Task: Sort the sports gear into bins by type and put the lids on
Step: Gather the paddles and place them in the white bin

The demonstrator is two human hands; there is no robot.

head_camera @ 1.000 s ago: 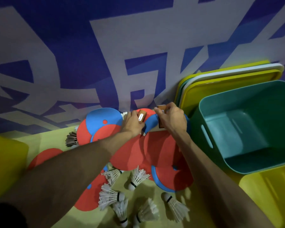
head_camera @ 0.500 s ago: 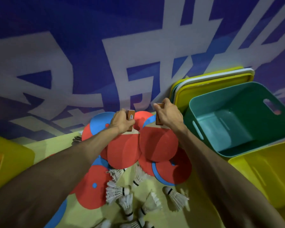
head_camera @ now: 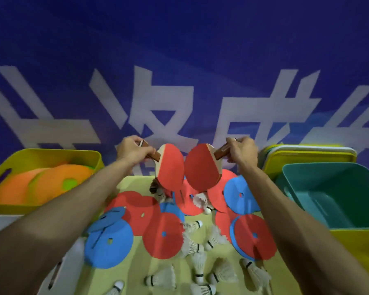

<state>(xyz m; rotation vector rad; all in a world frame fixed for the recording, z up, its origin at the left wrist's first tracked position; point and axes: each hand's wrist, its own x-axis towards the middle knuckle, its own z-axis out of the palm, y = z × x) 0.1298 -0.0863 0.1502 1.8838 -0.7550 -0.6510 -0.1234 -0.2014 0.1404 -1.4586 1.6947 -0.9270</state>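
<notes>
Now the person is sorting paddles: the left hand (head_camera: 132,151) is gripping the left paddle (head_camera: 170,167) by its handle and the right hand (head_camera: 242,154) is gripping the right paddle (head_camera: 202,167), both above the discs (head_camera: 162,239). The next move is probably carrying them to the teal bin (head_camera: 349,222).

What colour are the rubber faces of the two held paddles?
Red, on both paddles; head view shows it best.

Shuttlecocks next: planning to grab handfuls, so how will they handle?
The shuttlecocks probably weigh little: mostly thin white feathers on a small base. Those skirts look crushable in a tight fist. Lying sideways, cone-shaped, they would likely roll in curves.
</notes>
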